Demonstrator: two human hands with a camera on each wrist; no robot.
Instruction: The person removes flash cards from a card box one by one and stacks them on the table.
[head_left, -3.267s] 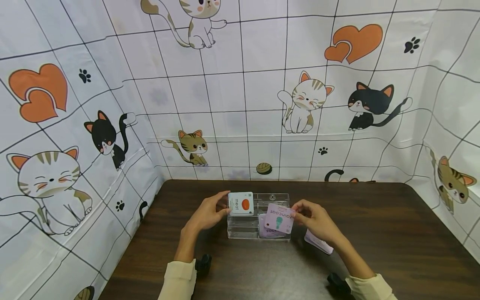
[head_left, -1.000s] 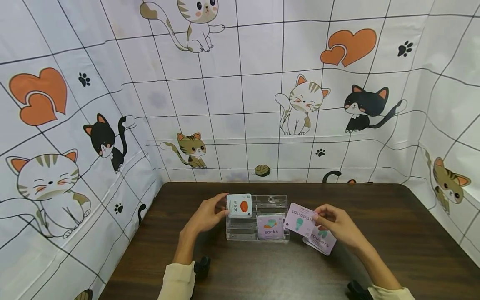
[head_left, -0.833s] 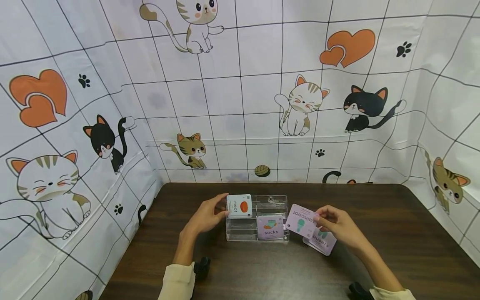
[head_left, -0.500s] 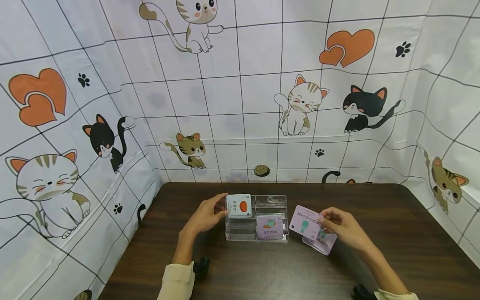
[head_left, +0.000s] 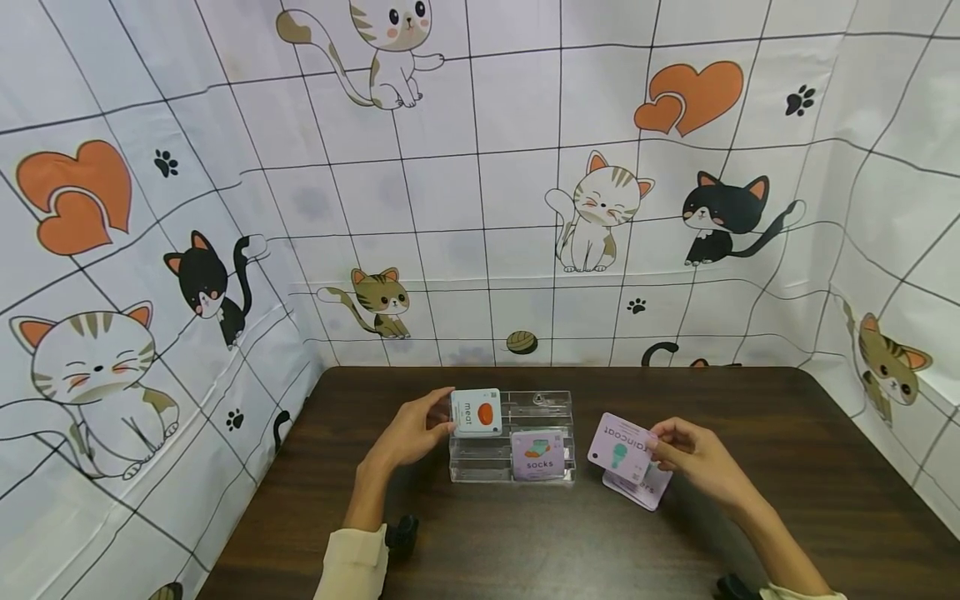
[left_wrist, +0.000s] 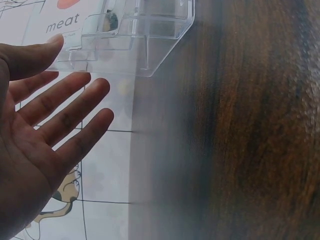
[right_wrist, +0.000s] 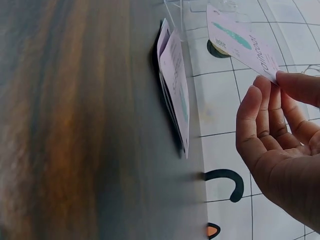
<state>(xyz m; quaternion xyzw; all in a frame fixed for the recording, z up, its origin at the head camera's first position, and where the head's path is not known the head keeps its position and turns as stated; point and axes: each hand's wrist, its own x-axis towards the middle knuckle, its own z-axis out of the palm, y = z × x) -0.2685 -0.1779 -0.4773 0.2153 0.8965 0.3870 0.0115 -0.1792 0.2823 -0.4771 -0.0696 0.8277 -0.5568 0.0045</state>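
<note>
My right grip (head_left: 693,457) pinches the raincoat card (head_left: 618,448) near one corner, above the card stack (head_left: 647,493) beside the clear rack (head_left: 480,465), probably keeping its picture uncovered, while my left grip (head_left: 407,432), fingers apart at the rack's end, likely steadies it.

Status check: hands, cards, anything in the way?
Left hand at left end of clear rack, fingers extended. Right hand pinching raincoat card, held above loose cards. No obstruction seen between raincoat card and rack.
</note>
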